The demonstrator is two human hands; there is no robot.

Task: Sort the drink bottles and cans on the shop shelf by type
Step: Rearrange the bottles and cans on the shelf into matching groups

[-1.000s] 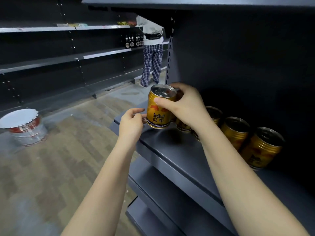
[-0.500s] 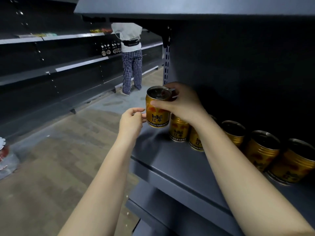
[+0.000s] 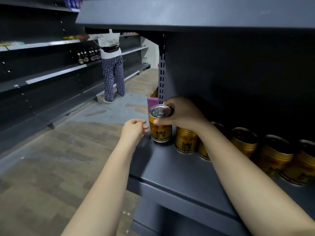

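Note:
My right hand grips the top of a gold Red Bull can, which stands upright at the left end of the dark grey shelf. To its right runs a row of several more gold cans along the shelf's back; my right forearm hides part of them. My left hand hovers just left of the held can at the shelf's corner, fingers loosely curled, holding nothing.
A shelf board hangs low overhead. A purple cardboard box sits behind the shelf upright. Across the aisle a person in checked trousers stands at another rack with dark bottles. Wood-look floor lies to the left.
My right hand has lowered the can from above the row down onto the shelf at the row's left end. The view has swung right and down; my left hand stayed beside the can.

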